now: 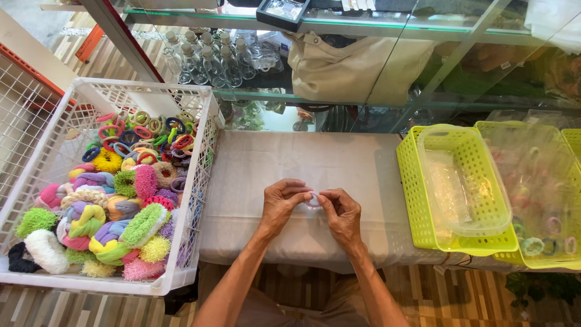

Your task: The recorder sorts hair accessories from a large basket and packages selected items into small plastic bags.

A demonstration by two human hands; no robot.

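1. Hair tie [313, 200], small and pale, sits between my hands over the cloth-covered counter [272, 163].
2. Left hand [282, 203] and right hand [342, 213]: fingers pinching it from both sides.
3. White crate [181, 278] of scrunchies lies to my left.

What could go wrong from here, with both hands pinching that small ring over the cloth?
1. The small pale ring is gripped only by the fingertips of the left hand and right hand; it may slip onto the grey cloth, where its colour blends in.
2. The white crate of hair ties overhangs the bench edge; an elbow bump could tip it.
3. The clear tub sits loosely in the green basket and might shift.
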